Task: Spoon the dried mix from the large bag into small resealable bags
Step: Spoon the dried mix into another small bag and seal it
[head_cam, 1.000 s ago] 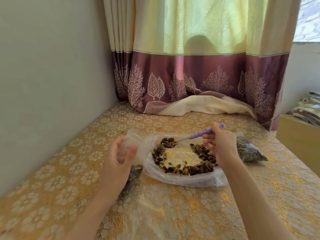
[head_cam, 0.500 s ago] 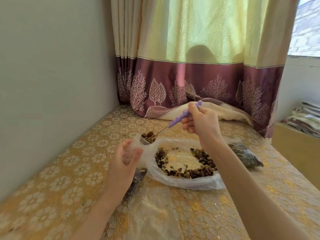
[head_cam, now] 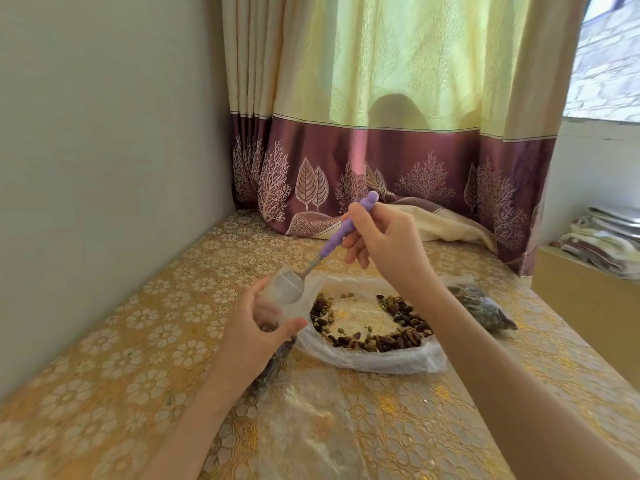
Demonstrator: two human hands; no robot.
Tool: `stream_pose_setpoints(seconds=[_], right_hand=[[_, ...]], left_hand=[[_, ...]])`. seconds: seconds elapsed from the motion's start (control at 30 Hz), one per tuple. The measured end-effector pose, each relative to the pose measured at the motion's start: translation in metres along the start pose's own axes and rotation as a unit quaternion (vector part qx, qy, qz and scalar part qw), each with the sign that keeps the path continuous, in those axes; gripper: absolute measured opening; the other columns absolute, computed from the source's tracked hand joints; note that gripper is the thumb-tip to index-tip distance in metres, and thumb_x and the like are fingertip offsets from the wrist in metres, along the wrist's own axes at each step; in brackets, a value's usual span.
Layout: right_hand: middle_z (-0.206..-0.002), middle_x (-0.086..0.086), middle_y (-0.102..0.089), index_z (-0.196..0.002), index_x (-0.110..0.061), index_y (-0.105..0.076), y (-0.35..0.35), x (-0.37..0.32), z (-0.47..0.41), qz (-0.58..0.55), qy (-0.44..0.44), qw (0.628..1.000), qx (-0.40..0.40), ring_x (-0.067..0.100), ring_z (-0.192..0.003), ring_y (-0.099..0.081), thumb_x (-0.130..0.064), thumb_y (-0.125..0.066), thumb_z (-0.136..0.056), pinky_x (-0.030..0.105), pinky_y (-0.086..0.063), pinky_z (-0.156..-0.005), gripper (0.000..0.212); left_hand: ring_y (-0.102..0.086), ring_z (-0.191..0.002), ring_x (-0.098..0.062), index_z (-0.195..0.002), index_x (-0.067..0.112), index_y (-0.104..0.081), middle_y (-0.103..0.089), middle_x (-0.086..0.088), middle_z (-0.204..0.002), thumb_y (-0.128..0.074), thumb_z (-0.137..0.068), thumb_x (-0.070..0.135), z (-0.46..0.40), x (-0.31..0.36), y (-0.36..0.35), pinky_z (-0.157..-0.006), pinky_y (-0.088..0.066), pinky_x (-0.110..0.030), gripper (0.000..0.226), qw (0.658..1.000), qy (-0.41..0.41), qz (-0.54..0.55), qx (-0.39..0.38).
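Observation:
The large clear bag point(head_cam: 374, 358) lies open on the table, with a ring of brown and green dried mix point(head_cam: 398, 327) inside. My left hand point(head_cam: 256, 327) holds a small resealable bag point(head_cam: 285, 289) upright by its open mouth; dark mix fills its lower part below my hand. My right hand point(head_cam: 381, 244) grips the purple handle of a spoon point(head_cam: 337, 235). The spoon slopes down to the left, and its bowl is inside the small bag's mouth.
A filled small bag point(head_cam: 481, 306) lies at the right of the large bag. Flat clear plastic bags point(head_cam: 304, 420) lie near the table's front. A grey wall point(head_cam: 104, 168) bounds the left side, a curtain point(head_cam: 398, 150) hangs at the back, and folded cloths point(head_cam: 606, 237) are stacked at the right.
My right hand lifted a spoonful of mix out of the large bag, carried it left and tipped the spoon into the small bag that my left hand holds.

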State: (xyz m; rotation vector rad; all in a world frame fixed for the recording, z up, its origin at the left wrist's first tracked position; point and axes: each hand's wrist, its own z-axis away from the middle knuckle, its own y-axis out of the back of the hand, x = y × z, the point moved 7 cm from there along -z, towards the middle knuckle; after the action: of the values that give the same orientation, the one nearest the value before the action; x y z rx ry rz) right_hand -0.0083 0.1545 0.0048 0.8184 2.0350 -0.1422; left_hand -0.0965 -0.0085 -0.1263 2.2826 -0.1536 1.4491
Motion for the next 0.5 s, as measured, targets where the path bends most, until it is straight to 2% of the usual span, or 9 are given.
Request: stream_pose_setpoints(seconds=[0.13,0.27,0.43,0.5], right_hand=[[-0.059,0.006,-0.069,-0.072,-0.004,-0.061,0.037,0.020,0.015,-0.053,-0.053,0.993,0.094,0.014,-0.045,-0.058,-0.021,-0.048,-0.099,0.021,-0.044,-0.041,0.035],[-0.066,0.011,-0.072,-0.068,-0.002,-0.063,0.076,0.055,0.045,-0.139,-0.142,0.963,0.181,0.014,-0.046,-0.059,-0.021,-0.041,-0.101,0.018,-0.046,-0.041,0.044],[-0.068,0.015,-0.072,-0.066,0.003,-0.066,0.100,0.095,0.085,-0.107,-0.206,0.946,0.227,0.014,-0.046,-0.060,-0.015,-0.039,-0.099,0.017,-0.048,-0.041,0.047],[-0.071,0.018,-0.072,-0.072,0.007,-0.065,0.105,0.108,0.097,-0.108,-0.226,0.938,0.239,0.014,-0.045,-0.060,-0.013,-0.043,-0.096,0.017,-0.048,-0.040,0.038]], left_hand=[[-0.054,-0.081,-0.008,-0.098,0.019,-0.056,-0.060,0.007,-0.091,-0.067,-0.061,0.060,0.000,-0.007,-0.004,-0.059,-0.038,-0.010,0.056,0.998,0.008,-0.057,-0.008],[-0.053,-0.087,0.007,-0.110,0.020,-0.056,-0.060,0.011,-0.100,-0.066,-0.069,0.056,0.002,-0.008,-0.008,-0.062,-0.036,-0.007,0.055,0.997,-0.002,-0.082,-0.002],[-0.048,-0.083,0.018,-0.106,0.035,-0.051,-0.054,0.028,-0.096,-0.057,-0.066,0.063,0.008,0.002,-0.009,-0.061,-0.037,-0.001,0.049,0.997,-0.034,-0.076,-0.003],[-0.051,-0.081,0.016,-0.102,0.035,-0.053,-0.055,0.024,-0.094,-0.058,-0.066,0.062,0.009,0.004,-0.008,-0.062,-0.036,-0.004,0.045,0.997,-0.037,-0.064,0.010]])
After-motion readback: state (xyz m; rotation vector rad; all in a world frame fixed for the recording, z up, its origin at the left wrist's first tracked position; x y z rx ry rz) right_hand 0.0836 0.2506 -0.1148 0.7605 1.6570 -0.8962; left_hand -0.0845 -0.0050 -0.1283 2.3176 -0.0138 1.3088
